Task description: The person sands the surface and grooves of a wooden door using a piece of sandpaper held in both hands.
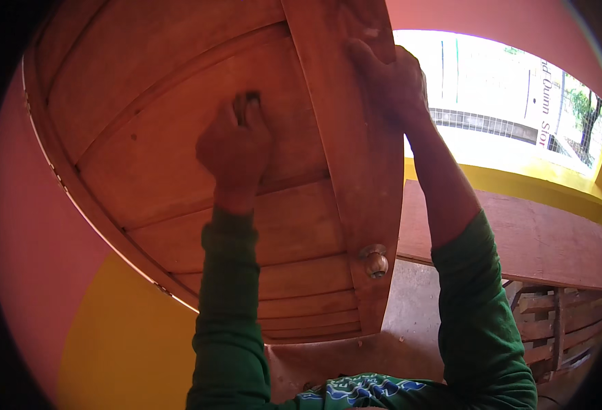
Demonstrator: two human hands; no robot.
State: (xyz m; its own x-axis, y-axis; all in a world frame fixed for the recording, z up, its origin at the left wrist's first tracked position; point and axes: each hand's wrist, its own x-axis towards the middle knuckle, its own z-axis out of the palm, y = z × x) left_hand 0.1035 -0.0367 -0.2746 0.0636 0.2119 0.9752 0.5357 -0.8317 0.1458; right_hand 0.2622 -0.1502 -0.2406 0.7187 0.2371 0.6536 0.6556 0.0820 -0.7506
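A brown wooden panelled door (301, 220) fills the space before me. Against one of its upper panels, my left hand (235, 138) is closed around a small dark object (252, 96). Blur and the fingers hide most of that object, so its kind is unclear. My right hand (395, 84) grips the free edge of the door, thumb on the near face and fingers wrapped behind the edge. Well below the right hand, a round doorknob (376, 264) juts from the stile. Hinges (54, 171) line the door's left edge.
A pink and yellow wall (95, 328) runs along the left. At the right is a bright window (485, 92) with wire mesh. Beneath it lies a wide wooden board (501, 230), with a slatted wooden frame (557, 318) below. Concrete floor (413, 302) shows past the door.
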